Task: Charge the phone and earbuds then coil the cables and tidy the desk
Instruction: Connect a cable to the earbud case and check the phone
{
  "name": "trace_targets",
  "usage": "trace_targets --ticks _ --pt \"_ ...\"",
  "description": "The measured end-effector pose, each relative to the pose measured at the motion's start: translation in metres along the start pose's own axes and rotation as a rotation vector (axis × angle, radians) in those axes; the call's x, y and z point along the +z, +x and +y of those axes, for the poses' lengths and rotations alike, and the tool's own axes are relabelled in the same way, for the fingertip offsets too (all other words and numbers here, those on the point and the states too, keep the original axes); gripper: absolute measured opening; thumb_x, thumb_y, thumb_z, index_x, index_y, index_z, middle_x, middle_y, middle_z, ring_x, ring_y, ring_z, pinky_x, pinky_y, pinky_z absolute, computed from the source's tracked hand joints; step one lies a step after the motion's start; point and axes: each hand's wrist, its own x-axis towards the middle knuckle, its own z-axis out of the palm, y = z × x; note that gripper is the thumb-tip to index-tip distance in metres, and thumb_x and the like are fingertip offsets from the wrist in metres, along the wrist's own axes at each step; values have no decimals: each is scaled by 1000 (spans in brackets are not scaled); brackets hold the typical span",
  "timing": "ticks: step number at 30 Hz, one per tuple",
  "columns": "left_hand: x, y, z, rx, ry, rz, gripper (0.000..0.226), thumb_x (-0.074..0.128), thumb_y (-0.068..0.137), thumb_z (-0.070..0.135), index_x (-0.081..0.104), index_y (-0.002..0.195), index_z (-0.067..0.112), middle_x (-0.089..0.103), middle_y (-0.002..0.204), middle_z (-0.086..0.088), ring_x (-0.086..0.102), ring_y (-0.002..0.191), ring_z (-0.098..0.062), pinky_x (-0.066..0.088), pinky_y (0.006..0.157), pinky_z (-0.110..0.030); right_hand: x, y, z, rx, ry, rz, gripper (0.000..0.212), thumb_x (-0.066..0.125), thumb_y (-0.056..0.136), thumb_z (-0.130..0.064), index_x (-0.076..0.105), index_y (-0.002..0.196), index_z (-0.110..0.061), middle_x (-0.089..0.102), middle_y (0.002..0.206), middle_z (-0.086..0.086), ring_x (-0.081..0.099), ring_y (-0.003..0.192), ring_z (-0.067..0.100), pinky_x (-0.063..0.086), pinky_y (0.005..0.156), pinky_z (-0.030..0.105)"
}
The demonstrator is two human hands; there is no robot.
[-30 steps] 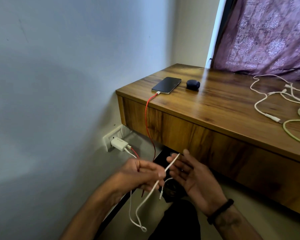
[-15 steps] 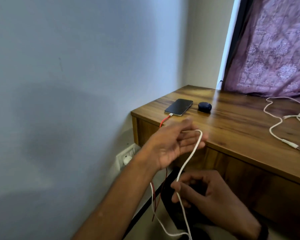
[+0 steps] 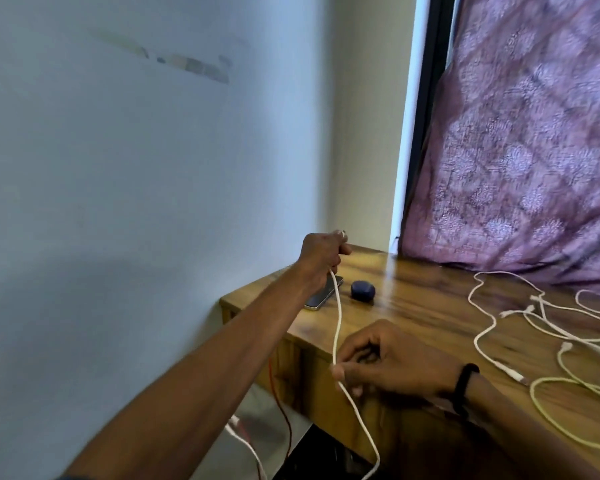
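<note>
The thin white charging cable point(image 3: 336, 323), gripped by both the left hand point(image 3: 321, 256) and right hand point(image 3: 378, 363), has been raised toward the round dark-blue earbud case point(image 3: 362, 290) on the wooden table point(image 3: 430, 306); plugging-in appears next.

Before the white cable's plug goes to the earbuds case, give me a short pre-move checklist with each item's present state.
1. Plug end in the left hand: ok, its fingers are curled round the white cable near the end, tip showing above the hand.
2. Right hand pinches the cable lower down: ok.
3. Cable run between the two grips free of knots: ok.
4. Earbuds case within sight on the desk, beside the phone: ok.
5. Case's charging port facing the hand: cannot tell.
6. Cable's far end plugged into a charger: cannot tell, out of view.
</note>
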Motion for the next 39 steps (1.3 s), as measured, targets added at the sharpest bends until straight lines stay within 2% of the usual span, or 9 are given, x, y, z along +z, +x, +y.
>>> trace_targets --ticks 2,5,7,12,18,20,24,31,39 --pt "3 10 -15 20 20 -11 23 56 104 21 70 108 3 64 74 -2 34 46 -8 31 36 -15 -18 13 19 44 66 165 18 72 95 -34 78 98 -17 80 91 0 73 77 13 59 74 27" --pt "5 21 -47 -24 40 -55 22 58 104 21 70 108 3 71 81 -6 49 51 -8 42 47 -19 -46 42 63 168 146 651 14 73 95 -27 76 105 -18 79 93 1 72 83 16 61 77 33" --pt "6 24 -72 -62 89 -62 22 56 105 24 71 104 9 71 82 -4 58 60 -8 49 56 -22 -62 64 90 270 97 758 26 75 92 -25 71 118 -23 74 113 0 68 92 10 60 86 34" --pt "6 26 -115 128 377 -60 21 55 105 22 73 98 14 73 78 -4 63 58 -4 55 61 -17 -84 109 124 289 -125 549 82 86 81 -36 45 152 -32 54 139 -3 56 121 16 45 95 27" --pt "6 32 -121 171 344 -14 15 58 103 20 72 102 14 77 83 -8 70 62 -9 61 69 -23 -92 125 139 157 -27 491 70 87 82 -29 55 144 -30 59 141 -6 56 120 10 47 96 24" --pt "8 33 -120 178 330 -20 15 58 103 21 72 105 15 77 84 -8 69 63 -10 61 68 -23 -102 118 148 111 322 520 71 88 80 -16 58 143 -30 59 142 -4 61 125 17 54 98 29" --pt "26 37 -117 192 220 -62 17 59 103 22 73 110 15 76 85 -5 66 63 -10 56 60 -22 -111 106 157 -28 1159 366 62 67 78 18 62 137 -3 61 140 26 68 118 39 59 99 40" --pt "28 38 -114 217 92 -197 18 59 102 21 74 109 12 76 84 -2 57 54 -5 45 51 -14 -111 105 150 -23 1329 412 44 70 86 -4 67 128 7 58 141 31 65 111 36 61 82 35" --pt "27 36 -115 187 113 -187 15 59 102 20 74 102 16 75 77 1 56 53 -6 47 51 -16 -105 101 140 -7 1168 390 45 68 81 2 68 125 5 60 138 29 65 109 33 61 78 33"
